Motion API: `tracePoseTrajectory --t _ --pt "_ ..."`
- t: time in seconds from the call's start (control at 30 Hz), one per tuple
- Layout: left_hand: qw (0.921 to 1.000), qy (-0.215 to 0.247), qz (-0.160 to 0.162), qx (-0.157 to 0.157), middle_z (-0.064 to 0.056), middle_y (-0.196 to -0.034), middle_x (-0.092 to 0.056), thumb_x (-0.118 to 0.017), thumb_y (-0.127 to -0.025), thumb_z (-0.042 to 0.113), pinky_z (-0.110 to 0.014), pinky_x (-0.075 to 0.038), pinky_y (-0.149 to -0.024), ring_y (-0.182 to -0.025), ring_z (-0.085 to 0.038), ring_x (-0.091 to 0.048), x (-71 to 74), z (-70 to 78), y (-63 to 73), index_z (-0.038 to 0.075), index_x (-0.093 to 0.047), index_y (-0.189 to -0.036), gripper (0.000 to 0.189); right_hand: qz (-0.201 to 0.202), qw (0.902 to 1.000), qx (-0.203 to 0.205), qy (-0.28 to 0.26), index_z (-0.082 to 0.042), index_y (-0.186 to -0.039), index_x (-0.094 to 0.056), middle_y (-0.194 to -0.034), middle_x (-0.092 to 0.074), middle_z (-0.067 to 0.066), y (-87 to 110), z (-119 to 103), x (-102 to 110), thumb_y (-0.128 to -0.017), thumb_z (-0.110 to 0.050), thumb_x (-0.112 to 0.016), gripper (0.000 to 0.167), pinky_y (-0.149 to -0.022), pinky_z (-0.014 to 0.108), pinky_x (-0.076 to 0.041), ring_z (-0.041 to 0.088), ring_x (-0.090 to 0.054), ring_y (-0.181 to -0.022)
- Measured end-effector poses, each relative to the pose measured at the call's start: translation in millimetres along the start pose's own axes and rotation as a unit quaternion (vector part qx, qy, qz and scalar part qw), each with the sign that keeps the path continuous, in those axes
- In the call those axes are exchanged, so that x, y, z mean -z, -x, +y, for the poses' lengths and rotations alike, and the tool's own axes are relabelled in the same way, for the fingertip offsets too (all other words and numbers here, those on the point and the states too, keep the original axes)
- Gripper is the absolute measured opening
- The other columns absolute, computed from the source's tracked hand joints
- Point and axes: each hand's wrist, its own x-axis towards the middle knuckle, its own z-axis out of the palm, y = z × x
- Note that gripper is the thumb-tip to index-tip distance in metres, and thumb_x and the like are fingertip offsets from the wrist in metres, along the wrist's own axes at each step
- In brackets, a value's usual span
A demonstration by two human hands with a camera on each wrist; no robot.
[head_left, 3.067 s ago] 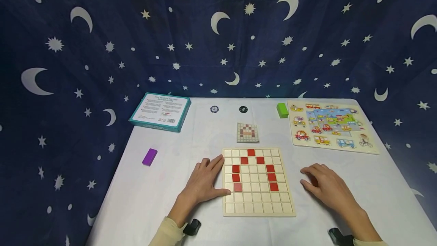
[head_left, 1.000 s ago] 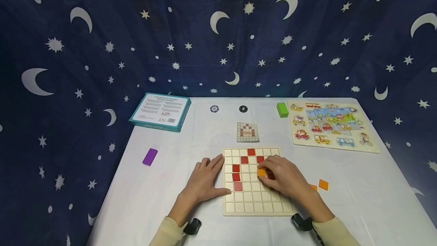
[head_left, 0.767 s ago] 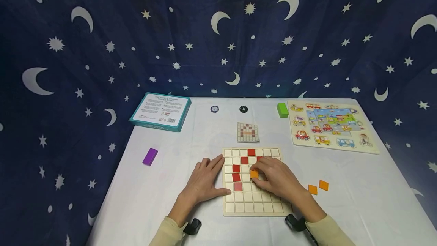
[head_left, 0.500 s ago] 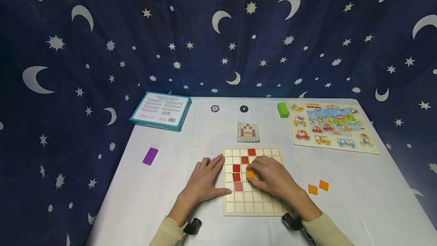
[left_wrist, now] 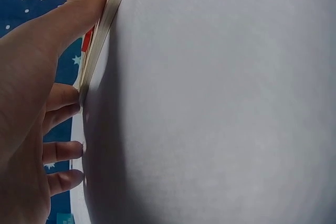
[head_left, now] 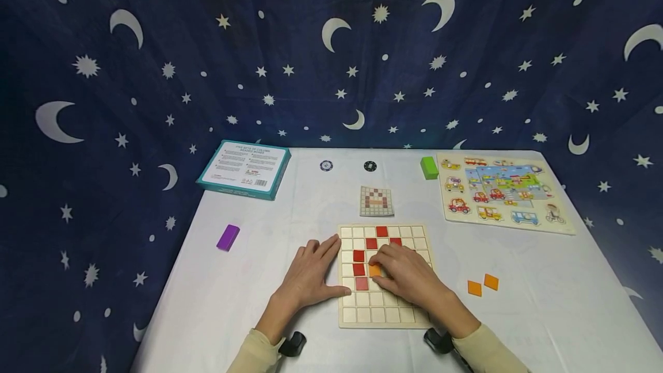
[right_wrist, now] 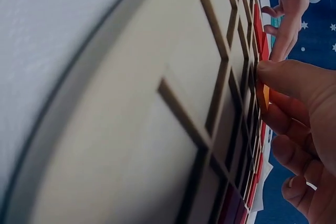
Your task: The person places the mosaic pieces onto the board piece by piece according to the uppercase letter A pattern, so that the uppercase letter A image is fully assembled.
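Note:
A wooden grid board (head_left: 378, 315) lies on the white table, with several red tiles (head_left: 358, 270) set in an arch. My left hand (head_left: 308, 276) rests at the board's left edge, thumb on its surface and fingers extended along the side; the left wrist view shows the thumb (left_wrist: 79, 19) over the rim. Between thumb and fingertips, my right hand (head_left: 406, 275) pinches an orange tile (head_left: 374, 270), just right of the left red column. In the right wrist view this orange tile (right_wrist: 264, 97) appears edge-on at the board. My right hand covers the right red tiles in the head view.
Two loose orange tiles (head_left: 474, 288) lie right of the board. Behind it is a pattern card (head_left: 376, 201), then two round chips (head_left: 370, 166). A teal box (head_left: 243, 169) and purple block (head_left: 228, 238) are left; a green block (head_left: 429, 168) and vehicle puzzle (head_left: 487, 214) are right.
My right hand came from the table's right side onto the board, then carried the orange tile leftward to the red column. Two orange tiles now lie on the right. My left hand stayed put.

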Motion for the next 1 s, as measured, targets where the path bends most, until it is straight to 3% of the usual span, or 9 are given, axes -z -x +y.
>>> tracePoseTrajectory --t 0.43,1.0 --pt "0.9998 -0.011 0.014 -0.013 0.002 -0.169 -0.046 -0.076 -0.078 0.08 -0.037 -0.043 -0.091 -0.125 -0.023 -0.051 -1.6 -1.2 1.5 0.017 -0.042 -0.165 0.113 0.021 0.9998 0.004 0.003 -0.021 -0.111 -0.079 -0.107 -0.072 -0.008 0.3 1.4 -3.6 -0.092 -0.037 -0.083 0.025 -0.086 0.036 -0.057 0.01 -0.064 -0.095" --pt "1.0 0.0 0.002 -0.001 0.002 -0.17 -0.045 -0.076 -0.078 0.08 -0.037 -0.042 -0.092 -0.125 -0.022 -0.051 1.0 1.4 0.2 0.018 -0.041 -0.166 0.113 0.034 0.9994 -0.006 0.003 -0.023 -0.109 -0.079 -0.105 -0.072 -0.008 1.9 2.1 -2.3 -0.095 -0.034 -0.08 0.018 -0.085 0.035 -0.056 0.009 -0.066 -0.094"
